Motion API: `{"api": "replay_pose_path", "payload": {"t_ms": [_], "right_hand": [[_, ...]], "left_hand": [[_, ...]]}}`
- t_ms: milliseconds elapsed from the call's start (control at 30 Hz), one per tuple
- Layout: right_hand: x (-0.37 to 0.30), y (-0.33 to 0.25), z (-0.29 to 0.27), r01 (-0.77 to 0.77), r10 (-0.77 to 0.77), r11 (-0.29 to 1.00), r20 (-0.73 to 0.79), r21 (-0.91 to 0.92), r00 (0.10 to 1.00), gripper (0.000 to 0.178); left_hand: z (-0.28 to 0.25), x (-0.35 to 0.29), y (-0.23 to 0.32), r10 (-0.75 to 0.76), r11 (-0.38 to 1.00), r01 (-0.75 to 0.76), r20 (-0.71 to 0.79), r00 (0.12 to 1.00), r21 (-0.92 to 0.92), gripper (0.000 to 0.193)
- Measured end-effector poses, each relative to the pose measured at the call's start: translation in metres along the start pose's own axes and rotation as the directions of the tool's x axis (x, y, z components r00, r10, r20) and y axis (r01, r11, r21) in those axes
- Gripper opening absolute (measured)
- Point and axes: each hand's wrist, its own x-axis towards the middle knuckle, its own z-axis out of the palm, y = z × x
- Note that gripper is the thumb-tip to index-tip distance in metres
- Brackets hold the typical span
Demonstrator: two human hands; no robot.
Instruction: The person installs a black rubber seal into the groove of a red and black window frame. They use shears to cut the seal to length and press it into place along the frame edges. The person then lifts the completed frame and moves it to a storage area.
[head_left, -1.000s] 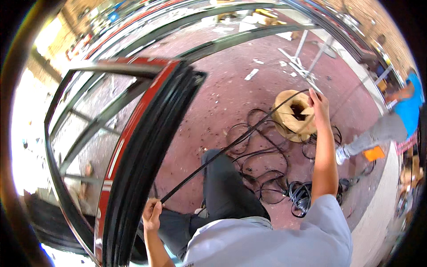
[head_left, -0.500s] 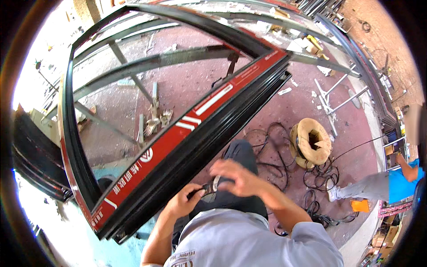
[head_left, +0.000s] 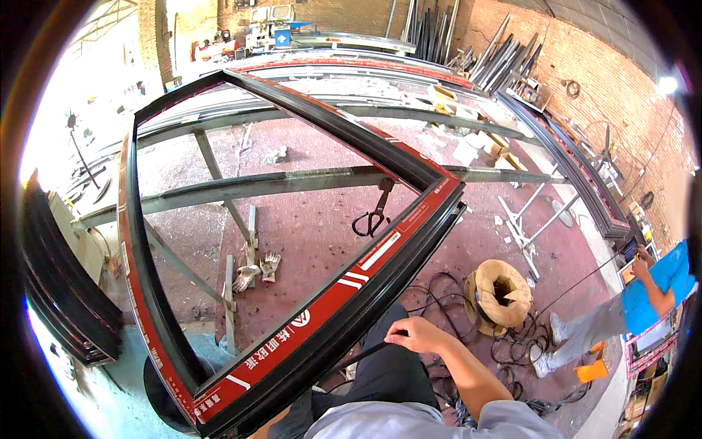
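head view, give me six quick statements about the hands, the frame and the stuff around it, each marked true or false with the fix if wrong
1. The right hand pinches a black strip. True.
2. The left hand is in plain view. False: it does not show; the frame is in the way.
3. Scissors show through the frame's opening. True.
4. The gloves lie on the frame's red face. False: the gloves lie below it, seen through its opening.
5. The tan roll has a hole in its middle. True.
6. The co-worker wears a red top. False: the co-worker's top is blue.
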Motion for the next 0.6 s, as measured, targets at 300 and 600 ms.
{"api": "replay_pose_path", "payload": {"t_ms": [300, 600], "right_hand": [[0.013, 0.032, 0.026, -0.157, 0.177, 0.983, 0.243, -0.099, 0.954, 0.035], [0.07, 0.064, 0.057, 0.086, -0.094, 0.99, -0.069, -0.116, 0.993, 0.046]], "left_hand": [[-0.024, -0.009, 0.016, -0.369, 0.907, 0.358, -0.01, 0.929, -0.219, 0.038], [0.004, -0.011, 0.0, -0.265, 0.781, 0.192, -0.037, 0.964, -0.595, 0.029]]}}
